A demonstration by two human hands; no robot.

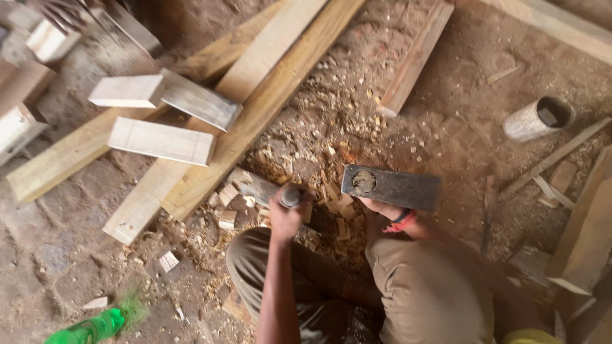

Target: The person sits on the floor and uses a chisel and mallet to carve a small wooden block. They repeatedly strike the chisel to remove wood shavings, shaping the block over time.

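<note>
My left hand is closed around a chisel that stands upright on a dark piece of wood on the dirt floor. My right hand, with a red band at the wrist, grips the handle of a heavy dark metal hammer head. The head is raised just to the right of the chisel. Pale wood chips lie heaped around the workpiece. My bent knees fill the bottom of the view.
Long pale planks run diagonally behind the workpiece, with several short cut boards on them. A shorter plank lies beyond. A white cylinder stands at the right, and a green plastic bottle lies at the lower left.
</note>
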